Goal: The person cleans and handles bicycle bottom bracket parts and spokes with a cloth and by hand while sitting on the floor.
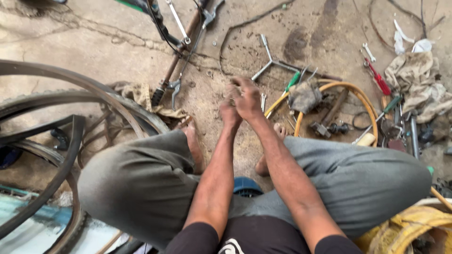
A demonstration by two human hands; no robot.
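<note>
The hands are held together in front of the knees, above the concrete floor (117, 42). The left hand (229, 109) and the right hand (247, 98) are pressed against each other with fingers curled inward, and a small metal part (232, 101) seems to be pinched between them; what it is cannot be told. Both forearms are stretched forward from the body, converging at the wrists, between the raised knees in grey trousers (141, 183).

Just beyond the hands a three-armed socket wrench (269, 60) is laid on the floor, with a green-handled screwdriver (293, 81) and a dirty rag (304, 96) to the right of them. A yellow-orange rim (365, 101) is set further right, with a hammer (329, 115) inside it and a red-handled tool (379, 81) beyond it. To the left, bicycle tyres (70, 136) are stacked, and a bicycle frame (181, 51) is seen at the far side. Nothing is placed between the hands and the camera.
</note>
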